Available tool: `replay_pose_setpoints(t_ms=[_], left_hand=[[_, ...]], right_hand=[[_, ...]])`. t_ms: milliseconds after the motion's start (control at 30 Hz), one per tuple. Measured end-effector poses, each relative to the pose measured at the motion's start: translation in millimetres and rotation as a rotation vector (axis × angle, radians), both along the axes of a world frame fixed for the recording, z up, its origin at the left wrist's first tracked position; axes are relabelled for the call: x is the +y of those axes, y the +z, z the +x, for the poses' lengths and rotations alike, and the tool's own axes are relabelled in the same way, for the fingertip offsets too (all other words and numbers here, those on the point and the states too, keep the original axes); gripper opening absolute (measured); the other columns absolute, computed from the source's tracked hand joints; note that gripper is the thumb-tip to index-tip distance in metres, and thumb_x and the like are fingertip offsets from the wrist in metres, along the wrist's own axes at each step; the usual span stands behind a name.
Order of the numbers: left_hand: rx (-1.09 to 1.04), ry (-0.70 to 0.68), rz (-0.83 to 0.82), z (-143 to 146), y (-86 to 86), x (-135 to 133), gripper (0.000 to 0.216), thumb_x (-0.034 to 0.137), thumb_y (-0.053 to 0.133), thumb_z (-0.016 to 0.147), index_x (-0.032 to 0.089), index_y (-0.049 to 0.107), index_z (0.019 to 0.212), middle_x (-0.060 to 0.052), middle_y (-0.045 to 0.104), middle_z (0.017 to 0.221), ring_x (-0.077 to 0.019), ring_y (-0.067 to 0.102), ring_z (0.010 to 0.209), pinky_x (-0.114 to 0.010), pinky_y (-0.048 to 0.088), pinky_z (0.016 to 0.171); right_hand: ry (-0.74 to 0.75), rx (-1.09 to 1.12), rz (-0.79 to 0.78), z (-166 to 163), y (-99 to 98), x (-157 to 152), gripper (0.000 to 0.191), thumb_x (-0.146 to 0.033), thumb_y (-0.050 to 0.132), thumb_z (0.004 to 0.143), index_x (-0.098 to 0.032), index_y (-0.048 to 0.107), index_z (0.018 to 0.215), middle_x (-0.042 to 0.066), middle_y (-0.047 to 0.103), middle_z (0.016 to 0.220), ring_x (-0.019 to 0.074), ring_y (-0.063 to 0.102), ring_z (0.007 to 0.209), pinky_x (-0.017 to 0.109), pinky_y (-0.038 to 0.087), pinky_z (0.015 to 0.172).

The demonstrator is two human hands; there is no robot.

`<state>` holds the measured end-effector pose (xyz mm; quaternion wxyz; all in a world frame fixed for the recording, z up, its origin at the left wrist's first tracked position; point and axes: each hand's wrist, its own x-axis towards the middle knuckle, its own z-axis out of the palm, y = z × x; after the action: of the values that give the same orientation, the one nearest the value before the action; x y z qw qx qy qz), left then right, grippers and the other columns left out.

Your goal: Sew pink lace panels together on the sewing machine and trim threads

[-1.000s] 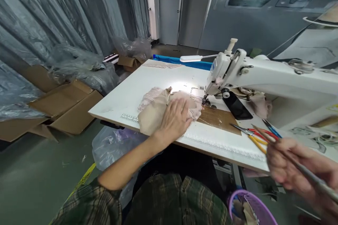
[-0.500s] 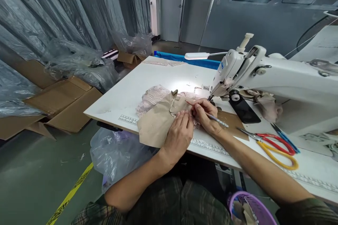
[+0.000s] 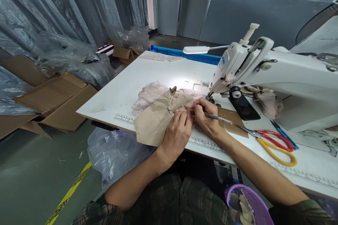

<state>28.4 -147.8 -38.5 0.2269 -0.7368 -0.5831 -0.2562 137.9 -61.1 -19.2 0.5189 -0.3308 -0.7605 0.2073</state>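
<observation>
A brown paper pattern piece (image 3: 149, 124) lies over pale pink lace fabric (image 3: 153, 93) near the table's front edge. My left hand (image 3: 177, 130) is closed, its bent fingers on the paper and on a bit of pink fabric at the fingertips; what lies beneath them is hidden. Close on its right, my right hand (image 3: 207, 117) grips a pen (image 3: 223, 119), its back end pointing right and its tip among my fingers and the paper. A thin pale strip or cord (image 3: 171, 102) crosses the paper's upper part.
A white sewing machine (image 3: 248, 63) with a lit lamp (image 3: 196, 50) stands to the right. Scissors (image 3: 277, 144), a dark phone (image 3: 244, 105) and brown card (image 3: 233, 121) lie on the white table (image 3: 113, 95). Below is a purple basket (image 3: 257, 204); cardboard boxes (image 3: 60, 98) stand left.
The view has shifted slightly. My right hand has turned a little, with the pen lying flatter and its tip lower. More pink fabric shows at my left fingertips.
</observation>
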Motion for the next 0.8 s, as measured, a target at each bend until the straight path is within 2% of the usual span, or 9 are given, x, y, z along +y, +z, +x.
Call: replay_pose_setpoints(t_ms=[67,167,300,367,467,533,667,733,800], left_hand=[[-0.006,0.004,0.012,0,-0.8,0,0.027,0.008,0.053,0.094,0.002,0.063,0.118,-0.016,0.067,0.112,-0.0259,0.064,0.112,-0.038,0.05,0.107],[-0.004,-0.014,-0.006,0,-0.7,0,0.023,0.009,0.051,0.095,0.004,0.065,0.113,-0.015,0.068,0.11,-0.0253,0.064,0.111,-0.039,0.05,0.108],[0.009,-0.013,0.008,-1,0.7,-1,0.022,0.011,0.05,0.096,0.005,0.066,0.11,-0.013,0.069,0.101,-0.0245,0.066,0.101,-0.039,0.052,0.104],[0.009,-0.016,0.03,-1,1.1,-1,0.024,0.013,0.05,0.097,0.004,0.065,0.113,-0.013,0.069,0.103,-0.0246,0.066,0.1,-0.039,0.053,0.102],[0.004,-0.025,0.021,-1,1.8,0,0.025,0.015,0.048,0.098,0.003,0.064,0.113,-0.015,0.069,0.109,-0.0251,0.066,0.103,-0.039,0.052,0.102],[-0.006,-0.018,-0.016,0,3.3,-1,0.027,0.02,0.048,0.1,0.004,0.064,0.113,-0.015,0.069,0.111,-0.0248,0.066,0.105,-0.039,0.05,0.105],[-0.055,-0.031,-0.118,3,10.1,-12,0.046,0.042,0.05,0.099,0.003,0.06,0.122,-0.021,0.062,0.129,-0.0277,0.06,0.122,-0.042,0.046,0.111],[-0.078,-0.088,-0.131,5,15.5,-25,0.055,0.05,0.051,0.097,0.004,0.057,0.127,-0.023,0.054,0.14,-0.0311,0.052,0.132,-0.045,0.043,0.113],[-0.087,-0.18,-0.11,6,21.8,-40,0.053,0.05,0.052,0.097,0.007,0.059,0.126,-0.021,0.05,0.144,-0.0308,0.046,0.137,-0.047,0.04,0.116]], right_hand=[[-0.003,0.016,0.039,0,2.1,-3,0.019,-0.014,0.044,0.079,-0.022,0.054,0.064,-0.002,0.058,0.06,0.0123,0.052,0.054,0.025,0.043,0.055],[0.082,0.001,0.059,0,4.3,-4,0.019,-0.014,0.045,0.079,-0.021,0.058,0.068,0.001,0.064,0.069,0.0138,0.058,0.063,0.026,0.046,0.062],[0.171,-0.014,-0.172,2,10.9,2,0.021,-0.017,0.044,0.077,-0.021,0.056,0.061,-0.001,0.058,0.057,0.0137,0.054,0.055,0.026,0.042,0.053],[0.124,0.088,-0.274,7,17.4,3,0.022,-0.019,0.044,0.079,-0.021,0.055,0.06,-0.003,0.052,0.052,0.0128,0.05,0.051,0.024,0.038,0.048],[0.026,0.19,-0.297,24,27.2,-3,0.016,-0.025,0.049,0.085,-0.021,0.059,0.074,-0.004,0.051,0.057,0.0113,0.046,0.051,0.023,0.035,0.047],[-0.034,0.118,-0.256,44,30.5,-12,0.016,-0.033,0.054,0.089,-0.021,0.06,0.08,-0.004,0.052,0.061,0.0109,0.045,0.052,0.023,0.035,0.048],[-0.212,-0.082,-0.155,87,27.8,-32,0.032,-0.046,0.059,0.089,-0.021,0.061,0.068,-0.002,0.051,0.056,0.0117,0.044,0.05,0.026,0.034,0.048],[-0.277,-0.053,-0.156,99,24.8,-37,0.032,-0.048,0.061,0.088,-0.022,0.063,0.07,-0.001,0.053,0.057,0.0134,0.045,0.051,0.027,0.034,0.046],[-0.26,0.016,-0.146,101,22.7,-40,0.024,-0.046,0.064,0.087,-0.023,0.066,0.078,0.001,0.059,0.064,0.0156,0.049,0.054,0.029,0.037,0.048]])
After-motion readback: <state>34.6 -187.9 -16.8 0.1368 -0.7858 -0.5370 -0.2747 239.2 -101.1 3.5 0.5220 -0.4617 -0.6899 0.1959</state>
